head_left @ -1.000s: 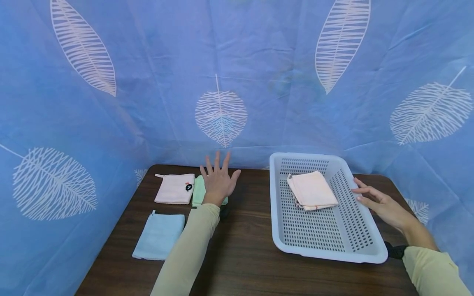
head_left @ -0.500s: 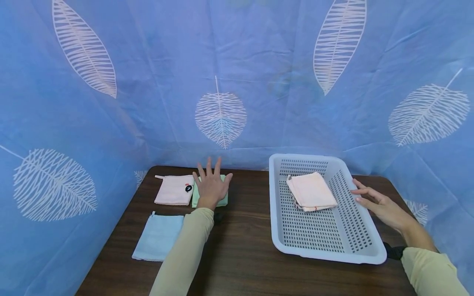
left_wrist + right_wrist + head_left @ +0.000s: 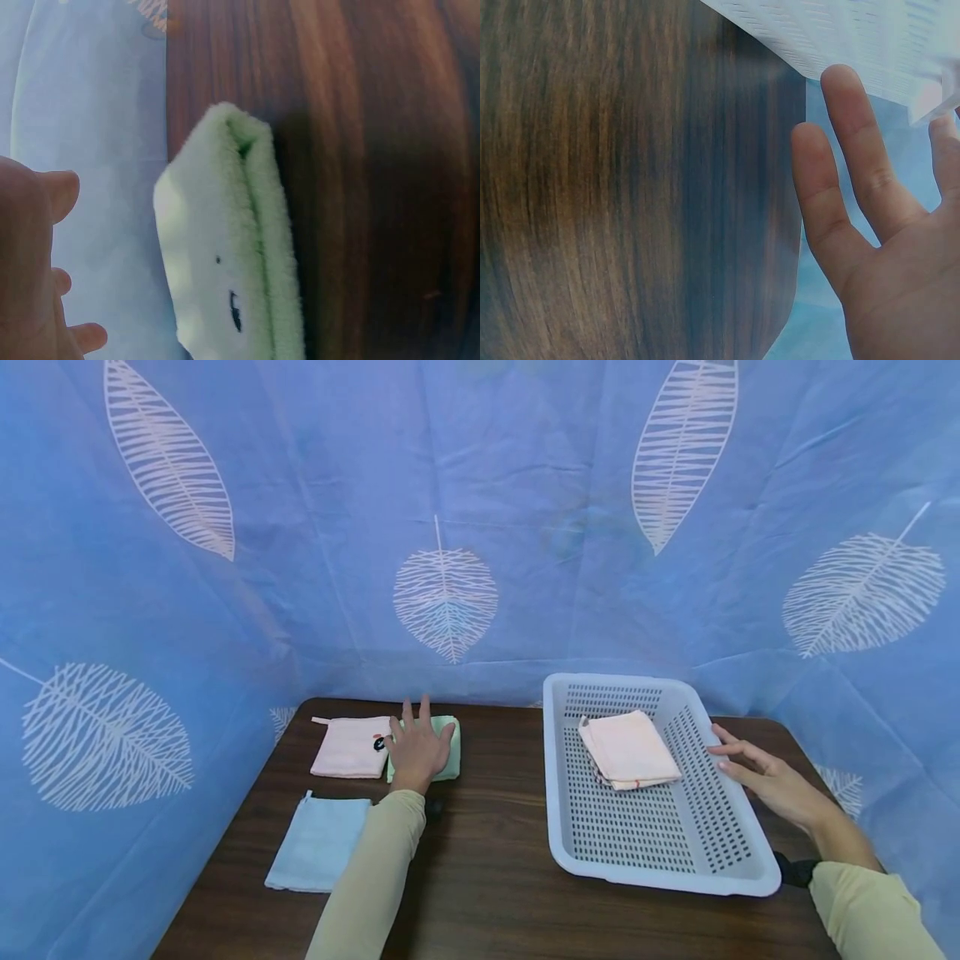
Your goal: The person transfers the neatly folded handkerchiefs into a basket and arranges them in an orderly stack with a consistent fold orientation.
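Resting left hand (image 3: 415, 747) on green cloth (image 3: 447, 752).

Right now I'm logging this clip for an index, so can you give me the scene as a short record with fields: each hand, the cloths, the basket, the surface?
left hand: left hand lies flat on the green cloth, fingers straight
right hand: right hand open, fingers at the right rim of the white basket
in basket: folded peach cloth
on table: pink cloth beside the green one; light blue cloth nearer the person
surface: dark wooden table
backdrop: blue leaf-print sheet
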Demonstrator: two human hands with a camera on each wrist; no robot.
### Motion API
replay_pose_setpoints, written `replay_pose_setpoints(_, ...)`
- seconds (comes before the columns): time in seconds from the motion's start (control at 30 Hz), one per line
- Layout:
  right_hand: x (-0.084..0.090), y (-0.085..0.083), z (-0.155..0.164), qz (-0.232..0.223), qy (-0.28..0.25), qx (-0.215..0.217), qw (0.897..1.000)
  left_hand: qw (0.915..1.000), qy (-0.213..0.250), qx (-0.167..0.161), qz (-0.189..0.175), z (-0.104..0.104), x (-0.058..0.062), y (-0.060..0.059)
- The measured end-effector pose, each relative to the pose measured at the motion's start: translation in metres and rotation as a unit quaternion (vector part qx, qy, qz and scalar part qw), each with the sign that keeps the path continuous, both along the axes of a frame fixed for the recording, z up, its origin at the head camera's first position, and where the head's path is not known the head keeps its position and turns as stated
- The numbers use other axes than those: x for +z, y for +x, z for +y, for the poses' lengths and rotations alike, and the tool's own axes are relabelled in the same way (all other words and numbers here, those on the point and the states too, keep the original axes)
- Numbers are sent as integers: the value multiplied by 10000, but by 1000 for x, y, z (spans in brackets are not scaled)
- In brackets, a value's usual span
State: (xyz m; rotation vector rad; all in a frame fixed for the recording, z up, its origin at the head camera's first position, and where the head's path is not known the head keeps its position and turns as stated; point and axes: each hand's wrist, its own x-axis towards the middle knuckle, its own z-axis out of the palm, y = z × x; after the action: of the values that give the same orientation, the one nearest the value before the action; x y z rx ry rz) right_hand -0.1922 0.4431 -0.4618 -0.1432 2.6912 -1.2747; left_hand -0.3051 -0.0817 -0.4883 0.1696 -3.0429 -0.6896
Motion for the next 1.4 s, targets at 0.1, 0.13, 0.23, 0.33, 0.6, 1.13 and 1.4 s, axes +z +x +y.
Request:
replay_pose_setpoints(0.1, -1, 1, 0, 9, 9, 16, 10000, 10000, 26, 59, -15, -2, -3, 2)
replay_pose_setpoints(0.13, -1, 1, 0, 13, 21, 16, 10000, 10000, 28, 80, 4, -3, -4, 2)
replay_pose_setpoints(0.23, -2, 1, 0, 14, 21, 18, 10000, 9999, 43, 142, 57, -6, -8, 4)
replay_pose_setpoints(0.33, -2, 1, 0, 14, 22, 11, 10000, 9998, 6, 218, 26, -8, -12, 5)
replay_pose_setpoints(0.6, 1, 1, 0, 11, -17, 11, 10000, 9995, 39, 300, 62, -13, -19, 8)
replay_pose_setpoints(1.13, 4, 3, -1, 67, 19, 21, 10000, 9999, -125, 71, -23, -11, -23, 11)
replay_pose_setpoints(1.4, 4, 3, -3, 54, 80, -1, 10000, 9987, -190, 471, -11, -13, -22, 9)
